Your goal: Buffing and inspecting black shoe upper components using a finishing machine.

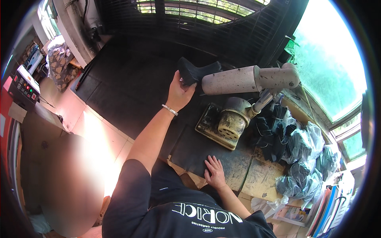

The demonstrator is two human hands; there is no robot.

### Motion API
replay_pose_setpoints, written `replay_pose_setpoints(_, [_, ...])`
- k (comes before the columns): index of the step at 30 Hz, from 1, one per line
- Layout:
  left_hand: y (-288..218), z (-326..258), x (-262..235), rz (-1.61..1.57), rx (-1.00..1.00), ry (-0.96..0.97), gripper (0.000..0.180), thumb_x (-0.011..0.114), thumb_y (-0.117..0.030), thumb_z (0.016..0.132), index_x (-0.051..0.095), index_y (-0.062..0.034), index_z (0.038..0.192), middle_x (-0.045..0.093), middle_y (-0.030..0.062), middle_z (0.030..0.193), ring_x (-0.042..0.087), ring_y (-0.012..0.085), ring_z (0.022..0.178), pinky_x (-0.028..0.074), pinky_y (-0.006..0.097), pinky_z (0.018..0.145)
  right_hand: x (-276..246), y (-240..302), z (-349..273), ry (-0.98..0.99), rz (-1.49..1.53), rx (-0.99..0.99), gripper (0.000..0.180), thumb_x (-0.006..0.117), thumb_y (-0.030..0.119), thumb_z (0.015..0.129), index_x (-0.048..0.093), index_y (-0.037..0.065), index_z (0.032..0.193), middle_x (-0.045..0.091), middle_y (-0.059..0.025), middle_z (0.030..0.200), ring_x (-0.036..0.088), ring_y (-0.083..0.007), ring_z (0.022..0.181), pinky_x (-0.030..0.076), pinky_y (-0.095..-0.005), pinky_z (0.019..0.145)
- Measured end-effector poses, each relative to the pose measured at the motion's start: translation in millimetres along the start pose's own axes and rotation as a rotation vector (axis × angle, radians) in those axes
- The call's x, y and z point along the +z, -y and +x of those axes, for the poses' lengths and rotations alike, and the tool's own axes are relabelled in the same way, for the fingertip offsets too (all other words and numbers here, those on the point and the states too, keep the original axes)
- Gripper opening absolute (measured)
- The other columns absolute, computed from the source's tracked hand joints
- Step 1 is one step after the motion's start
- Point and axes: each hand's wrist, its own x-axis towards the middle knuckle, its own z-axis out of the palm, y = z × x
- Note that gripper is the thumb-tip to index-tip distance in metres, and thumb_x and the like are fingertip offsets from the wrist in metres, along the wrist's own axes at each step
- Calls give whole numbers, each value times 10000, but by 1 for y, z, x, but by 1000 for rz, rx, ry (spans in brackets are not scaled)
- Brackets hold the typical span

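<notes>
My left hand (181, 92), with a bracelet on its wrist, reaches out over the dark work table (131, 75). Its fingers close round a black angular piece (190, 72) with a dip in its upper edge; its exact kind is unclear. The piece is beside the tip of a grey cylindrical lamp-like head (230, 80) on a jointed arm. Nearer to me, my right hand (215, 173) lies on the table's front edge, fingers spread and holding nothing. Between the hands stands a dusty, worn metal cup with holes (231, 123), set on a flat square base (210, 126).
Black bundles (272, 133) and clear plastic bags (305, 142) of dark material crowd the right side. Folders (327, 210) stand at lower right. A slatted dark grille (206, 31) closes the back. At left is a control box (24, 89) with lit buttons.
</notes>
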Motion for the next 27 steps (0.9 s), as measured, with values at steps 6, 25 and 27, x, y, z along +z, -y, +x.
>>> replay_pose_setpoints(6, [-10, 0, -4, 47, 23, -1, 438, 619, 83, 825, 413, 35, 1209, 579, 113, 1123, 595, 174, 1031, 522, 288, 871, 2, -1, -1, -5, -14, -7, 450, 609, 119, 787, 589, 54, 1232, 471, -155, 1412, 384, -360, 1347, 279, -497, 1120])
replay_pose_setpoints(25, [-32, -9, -22, 107, -6, 5, 434, 623, 66, 829, 420, 21, 1210, 574, 103, 1130, 588, 153, 1052, 517, 276, 890, 2, -1, -1, -18, -10, -21, 438, 609, 107, 783, 599, 47, 1216, 479, -157, 1405, 394, -365, 1339, 285, -500, 1117])
replay_pose_setpoints(27, [-33, -11, -24, 107, -7, 6, 434, 621, 66, 831, 420, 20, 1213, 574, 103, 1132, 588, 153, 1053, 516, 277, 892, 2, -1, -1, -22, -10, -18, 438, 611, 104, 781, 599, 45, 1214, 479, -159, 1406, 396, -366, 1338, 285, -500, 1117])
